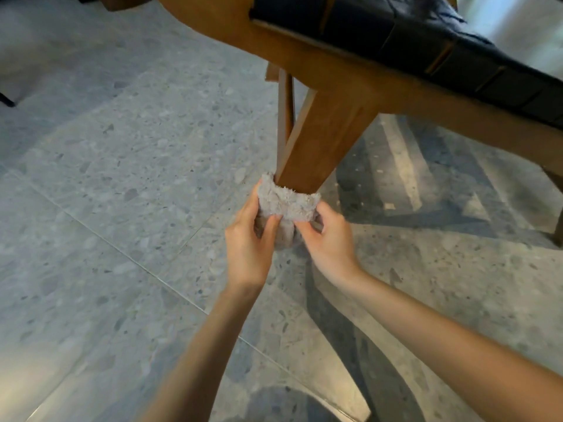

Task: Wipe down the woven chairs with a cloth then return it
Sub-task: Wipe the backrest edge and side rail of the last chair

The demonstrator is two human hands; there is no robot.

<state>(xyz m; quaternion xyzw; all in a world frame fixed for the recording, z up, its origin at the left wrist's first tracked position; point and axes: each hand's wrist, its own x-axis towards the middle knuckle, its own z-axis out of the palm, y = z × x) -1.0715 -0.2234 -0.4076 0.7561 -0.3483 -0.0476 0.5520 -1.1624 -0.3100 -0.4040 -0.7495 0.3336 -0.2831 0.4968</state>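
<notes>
Indoor seating space, judging by terrazzo floor (122,184) and woven chair (329,86)

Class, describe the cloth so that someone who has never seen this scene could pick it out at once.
Start at the brown wooden chair with the black woven seat and follow its thick leg down toward the grey speckled floor. At its lower end, a pale grey fluffy cloth wraps it, gripped by the left hand and right hand. Nothing else is soft and fuzzy.

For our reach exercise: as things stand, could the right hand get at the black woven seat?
Probably yes. The right hand grips the cloth low on the chair leg; the seat lies above to its right, with nothing seen blocking the way.
</notes>
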